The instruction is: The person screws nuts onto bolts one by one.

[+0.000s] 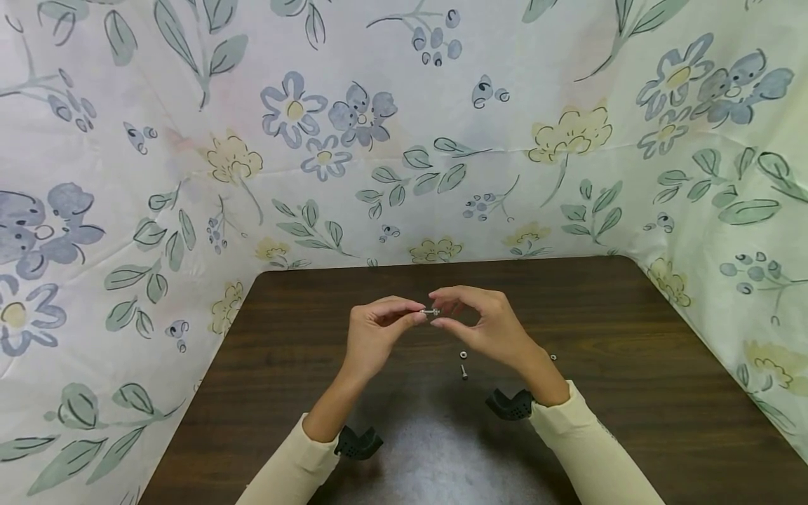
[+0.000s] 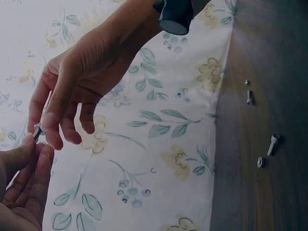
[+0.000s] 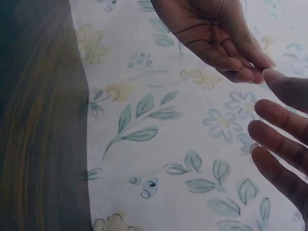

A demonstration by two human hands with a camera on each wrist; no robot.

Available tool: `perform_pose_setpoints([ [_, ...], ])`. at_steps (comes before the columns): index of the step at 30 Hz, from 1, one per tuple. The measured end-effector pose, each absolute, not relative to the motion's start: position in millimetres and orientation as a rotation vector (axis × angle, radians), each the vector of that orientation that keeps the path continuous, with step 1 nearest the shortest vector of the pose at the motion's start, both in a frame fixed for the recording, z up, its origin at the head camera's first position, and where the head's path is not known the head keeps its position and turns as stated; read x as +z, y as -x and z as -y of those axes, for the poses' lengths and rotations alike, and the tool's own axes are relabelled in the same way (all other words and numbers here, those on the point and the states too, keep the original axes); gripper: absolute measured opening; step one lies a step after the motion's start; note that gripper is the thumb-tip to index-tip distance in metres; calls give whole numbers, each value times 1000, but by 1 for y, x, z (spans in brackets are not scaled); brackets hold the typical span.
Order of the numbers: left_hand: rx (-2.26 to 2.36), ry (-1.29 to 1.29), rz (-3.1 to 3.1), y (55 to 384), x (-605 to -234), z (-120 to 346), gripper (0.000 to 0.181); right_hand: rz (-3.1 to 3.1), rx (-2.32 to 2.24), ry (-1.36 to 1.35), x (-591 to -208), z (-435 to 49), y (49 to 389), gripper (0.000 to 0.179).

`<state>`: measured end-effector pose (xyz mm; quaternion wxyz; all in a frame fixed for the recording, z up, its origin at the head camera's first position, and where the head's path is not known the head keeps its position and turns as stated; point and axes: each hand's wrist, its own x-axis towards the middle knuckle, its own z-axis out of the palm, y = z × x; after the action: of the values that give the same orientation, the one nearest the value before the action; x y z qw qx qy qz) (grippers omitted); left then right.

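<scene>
while left hand (image 1: 370, 335) pinches bolt (image 1: 431, 311), hidden in right wrist view, right hand (image 1: 494, 324) near it: grip unclear

Small silvery bolt (image 1: 431, 311), pinched in midair

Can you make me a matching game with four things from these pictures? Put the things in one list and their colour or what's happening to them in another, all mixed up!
Things:
1. held bolt
2. table
3. cloth
4. sleeves

Matches:
a. cream
b. patterned with flowers and leaves
c. pinched by the person's left hand
d. dark brown

Right pairs: 1-c, 2-d, 3-b, 4-a
</scene>
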<state>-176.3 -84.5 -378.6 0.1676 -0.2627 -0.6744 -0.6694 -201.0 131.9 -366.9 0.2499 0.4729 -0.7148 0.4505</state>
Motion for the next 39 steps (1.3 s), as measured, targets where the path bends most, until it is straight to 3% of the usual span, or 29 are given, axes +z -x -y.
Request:
perform_pose_setpoints([
  [6,-1898,758,1925,177,-378,84,9,1924,1213,-1297,-366,-131,202,31],
  [21,-1922,758,1915,176,-379,83,9,1956,1233,-1281,-370,-131,201,24],
  [31,-1905,776,1912,175,-381,83,11,1985,1245,-1284,-372,-129,201,2],
  [35,-1903,771,1914,175,-381,84,11,2028,1254,-1236,-369,-130,199,5],
  [39,-1906,747,1916,176,-381,84,11,2016,1268,-1186,-369,-131,199,27],
])
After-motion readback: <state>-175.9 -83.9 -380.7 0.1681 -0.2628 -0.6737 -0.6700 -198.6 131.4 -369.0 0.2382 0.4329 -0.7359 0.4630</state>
